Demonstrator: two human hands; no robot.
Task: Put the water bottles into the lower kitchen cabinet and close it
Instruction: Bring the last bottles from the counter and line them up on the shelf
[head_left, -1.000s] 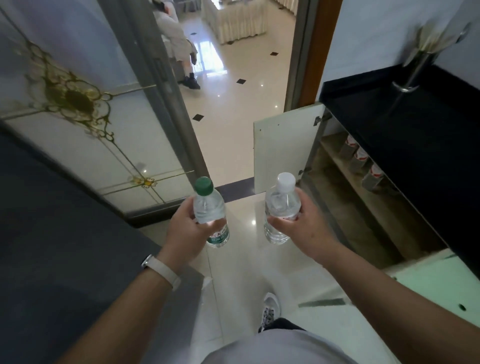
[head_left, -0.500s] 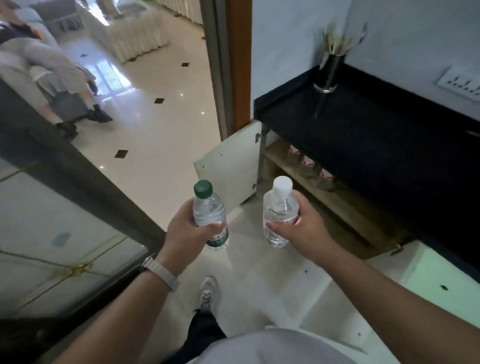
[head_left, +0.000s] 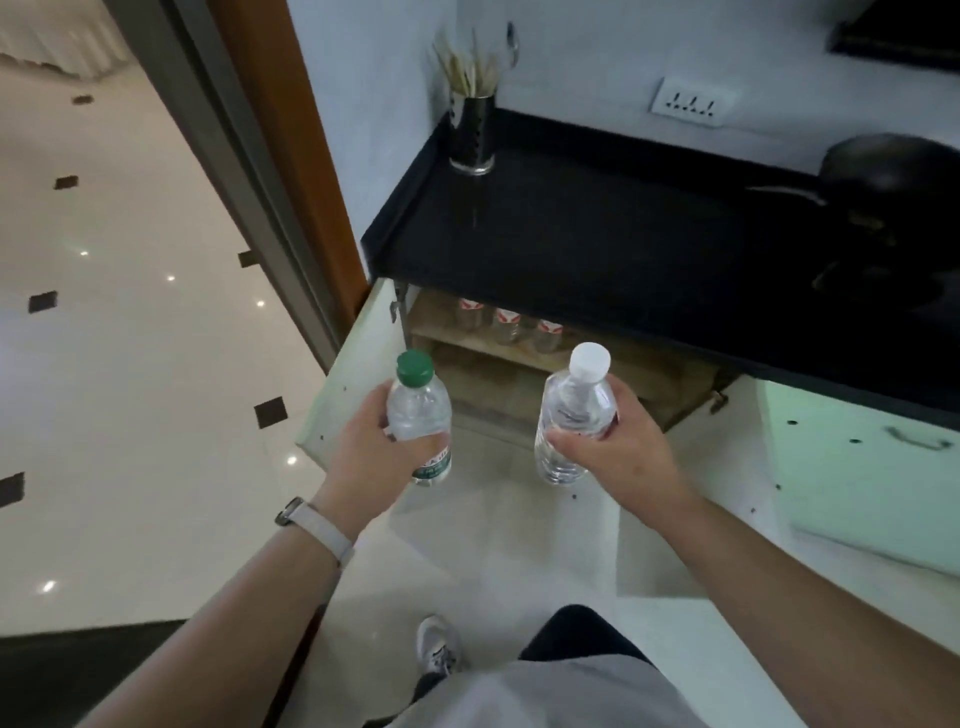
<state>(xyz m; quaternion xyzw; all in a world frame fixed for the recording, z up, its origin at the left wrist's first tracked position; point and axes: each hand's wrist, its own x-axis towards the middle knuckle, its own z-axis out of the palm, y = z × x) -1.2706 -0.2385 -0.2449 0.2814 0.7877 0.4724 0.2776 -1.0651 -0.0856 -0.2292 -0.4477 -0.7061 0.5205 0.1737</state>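
Observation:
My left hand (head_left: 363, 457) grips a clear water bottle with a green cap (head_left: 418, 410), held upright. My right hand (head_left: 618, 457) grips a second clear water bottle with a white cap (head_left: 574, 400), also upright. Both are held in the air in front of the open lower cabinet (head_left: 519, 374) under the black counter. On its wooden upper shelf stand three small bottles with red-and-white labels (head_left: 506, 325). The left cabinet door (head_left: 348, 379) swings out toward me; the right door (head_left: 857, 467), pale green with a handle, also stands open.
The black countertop (head_left: 597, 244) overhangs the cabinet and carries a holder of chopsticks (head_left: 471, 130) and a black pan (head_left: 893, 171). A wall socket (head_left: 688, 101) sits above. A doorway with a wooden frame (head_left: 291, 156) opens left onto glossy tiled floor. My shoe (head_left: 439, 649) is below.
The view has swung right and closer to the cabinet, which now lies straight ahead of both bottles. The glass door and the seated person have left the view. Both hands keep their grip.

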